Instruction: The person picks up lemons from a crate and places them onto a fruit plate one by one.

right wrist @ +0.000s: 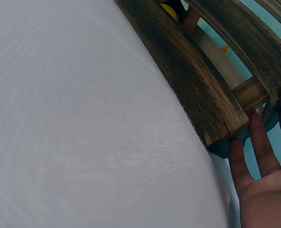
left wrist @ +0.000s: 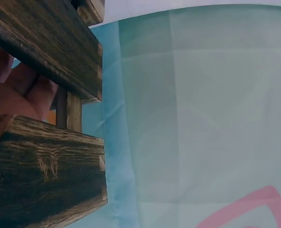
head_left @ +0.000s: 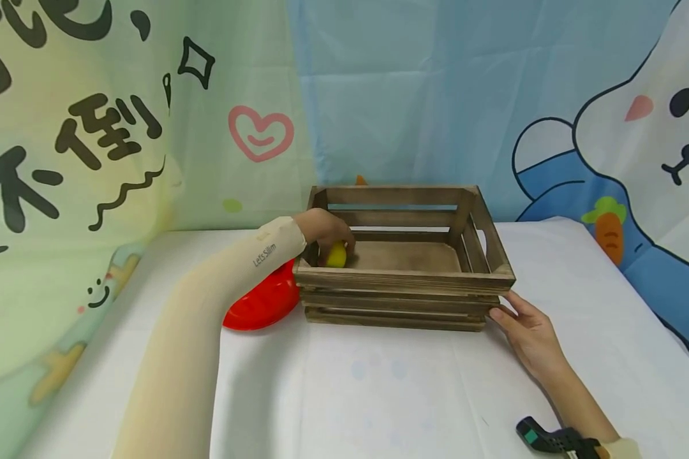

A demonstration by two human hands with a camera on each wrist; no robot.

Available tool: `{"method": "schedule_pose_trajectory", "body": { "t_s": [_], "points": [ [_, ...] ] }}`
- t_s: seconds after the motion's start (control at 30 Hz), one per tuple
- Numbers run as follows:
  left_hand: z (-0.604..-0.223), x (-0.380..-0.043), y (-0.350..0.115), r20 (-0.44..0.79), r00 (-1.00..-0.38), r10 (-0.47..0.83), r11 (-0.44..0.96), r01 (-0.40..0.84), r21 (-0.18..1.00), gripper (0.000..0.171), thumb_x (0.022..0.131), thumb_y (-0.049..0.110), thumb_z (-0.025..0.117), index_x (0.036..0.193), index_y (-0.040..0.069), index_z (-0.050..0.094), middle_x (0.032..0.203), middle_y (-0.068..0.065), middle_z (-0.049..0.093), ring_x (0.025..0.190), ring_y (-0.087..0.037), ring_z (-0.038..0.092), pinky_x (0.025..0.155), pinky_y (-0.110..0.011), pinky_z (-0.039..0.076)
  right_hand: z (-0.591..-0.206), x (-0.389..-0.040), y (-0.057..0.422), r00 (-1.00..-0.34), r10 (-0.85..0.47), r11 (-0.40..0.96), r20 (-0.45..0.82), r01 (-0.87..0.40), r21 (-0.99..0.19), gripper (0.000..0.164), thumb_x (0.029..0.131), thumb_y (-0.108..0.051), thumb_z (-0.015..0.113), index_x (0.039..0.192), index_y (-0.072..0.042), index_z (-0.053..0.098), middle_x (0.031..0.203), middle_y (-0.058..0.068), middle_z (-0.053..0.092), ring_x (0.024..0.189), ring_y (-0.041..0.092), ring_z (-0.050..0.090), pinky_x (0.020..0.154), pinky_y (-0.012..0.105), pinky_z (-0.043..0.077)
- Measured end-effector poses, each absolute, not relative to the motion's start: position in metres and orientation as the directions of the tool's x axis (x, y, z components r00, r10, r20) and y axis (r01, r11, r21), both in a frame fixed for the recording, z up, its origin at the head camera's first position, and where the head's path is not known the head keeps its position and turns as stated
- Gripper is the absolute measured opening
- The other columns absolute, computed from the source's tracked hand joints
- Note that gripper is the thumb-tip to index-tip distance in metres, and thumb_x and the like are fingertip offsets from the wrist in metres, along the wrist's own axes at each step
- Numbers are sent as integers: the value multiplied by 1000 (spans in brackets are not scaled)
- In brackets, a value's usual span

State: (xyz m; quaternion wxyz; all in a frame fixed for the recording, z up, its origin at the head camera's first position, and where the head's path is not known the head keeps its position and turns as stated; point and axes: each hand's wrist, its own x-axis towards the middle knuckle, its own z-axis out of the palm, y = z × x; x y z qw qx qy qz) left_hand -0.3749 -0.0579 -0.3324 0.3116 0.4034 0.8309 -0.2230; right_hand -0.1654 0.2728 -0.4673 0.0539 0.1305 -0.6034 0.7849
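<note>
A slatted brown wooden crate (head_left: 402,280) stands on the white-covered table. My left hand (head_left: 326,231) reaches over its left end and grips a small rounded yellow object (head_left: 337,255) inside; the fingers partly cover it and its kind does not show. Through the slats, the left wrist view catches part of the left hand (left wrist: 24,90). At the crate's front right corner, my right hand (head_left: 528,331) holds on with thumb and fingers. Its spread fingers (right wrist: 261,145) meet the crate's end in the right wrist view.
Left of the crate lies a shiny red dish (head_left: 264,299), partly behind the left forearm. A printed cloth backdrop (head_left: 379,95) hangs close behind the crate. A dark wrist device (head_left: 557,440) is strapped to the right wrist.
</note>
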Motion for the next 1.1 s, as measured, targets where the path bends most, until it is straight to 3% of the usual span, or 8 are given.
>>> {"method": "schedule_pose_trajectory", "body": {
  "t_s": [0.23,0.53,0.83,1.1],
  "points": [
    [-332,-377,-57,-671,-465,578,585,809,-56,63,82,28,81,137,20,52,139,-8,48,123,-22,46,101,-36,43,-465,-165,273,-957,-72,-282,280,-250,-926,48,95,5,57,141,-9,52,139,-15,52,119,1,54,93,15,47],
    [-328,-380,-56,-593,-462,660,598,801,42,61,82,26,79,136,18,52,136,-5,51,118,-22,50,98,-36,45,-465,-165,273,-951,-82,-304,299,-262,-916,47,95,9,53,138,-11,56,136,-14,55,114,3,56,91,16,48],
    [-328,-381,-54,-550,-472,689,587,809,42,61,83,22,78,137,15,51,139,-8,48,118,-24,48,96,-37,46,-466,-165,274,-959,-62,-294,277,-247,-923,47,95,8,54,136,-14,58,135,-16,54,113,2,56,90,15,48],
    [-320,-376,-54,-349,-440,827,530,817,228,58,82,21,77,134,12,53,135,-13,46,128,-31,41,102,-43,41,-468,-165,275,-968,-51,-215,246,-229,-949,50,96,7,53,139,-19,56,134,-20,52,115,-2,54,90,13,47]
  ]
}}
